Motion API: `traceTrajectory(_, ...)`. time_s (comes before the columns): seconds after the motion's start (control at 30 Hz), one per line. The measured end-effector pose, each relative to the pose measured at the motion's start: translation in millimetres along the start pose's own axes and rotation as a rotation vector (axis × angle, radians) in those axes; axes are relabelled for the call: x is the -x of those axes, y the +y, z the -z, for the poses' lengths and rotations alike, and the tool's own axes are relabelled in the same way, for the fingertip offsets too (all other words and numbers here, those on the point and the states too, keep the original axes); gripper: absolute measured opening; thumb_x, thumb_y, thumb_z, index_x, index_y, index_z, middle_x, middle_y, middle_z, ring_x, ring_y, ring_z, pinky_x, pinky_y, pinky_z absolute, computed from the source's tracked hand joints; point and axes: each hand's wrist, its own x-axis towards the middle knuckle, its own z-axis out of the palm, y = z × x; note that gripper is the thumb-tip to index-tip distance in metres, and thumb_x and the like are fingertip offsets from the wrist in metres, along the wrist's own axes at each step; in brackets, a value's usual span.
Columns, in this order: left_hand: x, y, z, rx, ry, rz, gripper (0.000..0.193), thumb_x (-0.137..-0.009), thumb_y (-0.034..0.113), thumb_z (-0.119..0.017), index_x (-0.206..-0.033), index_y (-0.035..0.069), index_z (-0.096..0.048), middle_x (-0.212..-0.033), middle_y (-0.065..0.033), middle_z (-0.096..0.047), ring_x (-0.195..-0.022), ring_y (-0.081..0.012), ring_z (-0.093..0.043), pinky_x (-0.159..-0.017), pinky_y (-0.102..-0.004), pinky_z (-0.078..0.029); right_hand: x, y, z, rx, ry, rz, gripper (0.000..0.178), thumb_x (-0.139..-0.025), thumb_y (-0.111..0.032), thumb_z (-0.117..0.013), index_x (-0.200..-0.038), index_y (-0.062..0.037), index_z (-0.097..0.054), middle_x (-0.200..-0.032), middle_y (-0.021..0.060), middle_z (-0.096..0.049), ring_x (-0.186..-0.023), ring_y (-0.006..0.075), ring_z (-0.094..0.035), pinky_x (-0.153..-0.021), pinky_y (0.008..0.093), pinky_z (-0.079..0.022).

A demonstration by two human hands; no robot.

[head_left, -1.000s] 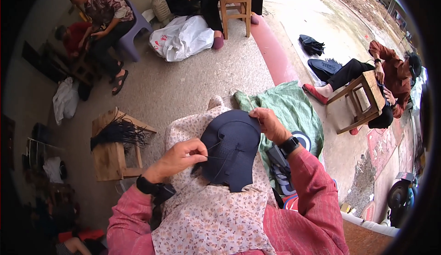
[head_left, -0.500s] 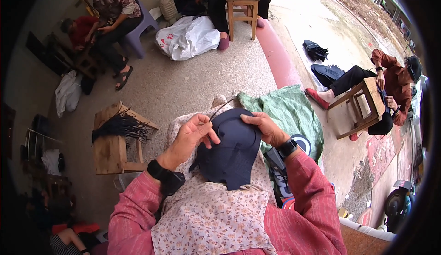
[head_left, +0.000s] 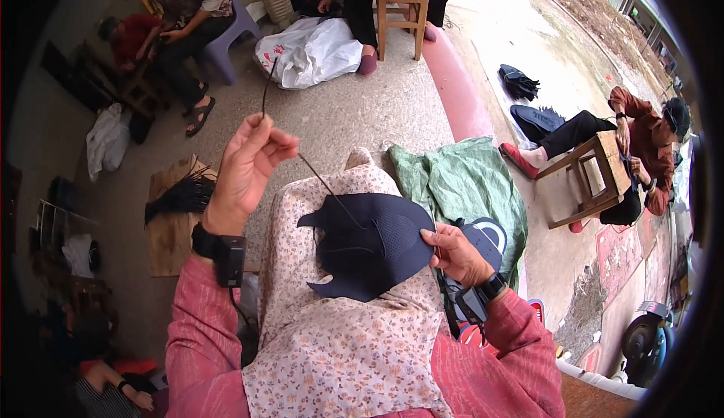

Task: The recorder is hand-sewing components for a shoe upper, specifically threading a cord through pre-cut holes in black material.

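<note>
A dark navy shoe upper (head_left: pixel 369 256) lies across my lap on a flowered apron (head_left: pixel 332 327), its rounded end to the right and its cut, notched edge to the left. My right hand (head_left: pixel 456 254) pinches the rounded end between thumb and fingers. From the middle of the upper a thin black cord (head_left: pixel 320 178) runs up and left to my raised left hand (head_left: pixel 253 165). My left thumb and forefinger grip that cord, and its free end sticks up past them.
A bundle of black cords (head_left: pixel 181 192) rests on a wooden stool (head_left: pixel 170 248) at left. Beside my right knee lies a green woven sack (head_left: pixel 471 180) with a sole-shaped piece (head_left: pixel 483 237). Another person (head_left: pixel 652 146) works at a stool on the right; others sit at the back.
My left hand has moved up and left, drawing the cord out long. The upper has turned so its rounded end points right, and my right hand has come lower with it.
</note>
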Motion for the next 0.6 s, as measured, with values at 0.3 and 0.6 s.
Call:
traceTrajectory(0.3,-12,-11,-57,-0.112,-0.118,-0.109,0.036,-0.099,0.024,-0.058,-0.129,0.008,-0.048,-0.128,-0.0127,-0.056,-0.119,-0.0194,-0.055,-0.087,-0.0304,-0.052,36,8,-9,0.249,-0.127,-0.176,0.019,-0.098,-0.023,-0.061,-0.097,-0.0036,-0.063,-0.081,0.0115,-0.072,-0.048,0.0055,-0.050,-0.040,0.0201,-0.026)
traceTrajectory(0.6,82,-97,-37,-0.928,-0.230,0.091,0.017,-0.087,0.007,-0.069,-0.103,0.006,-0.064,-0.092,-0.0002,-0.063,-0.080,-0.0076,-0.060,-0.065,-0.0214,-0.047,21,-15,41,0.531,0.337,0.266,0.014,-0.087,-0.013,-0.074,-0.087,-0.0021,-0.067,-0.077,-0.0030,-0.063,-0.064,0.0006,-0.051,-0.057,0.0179,-0.039)
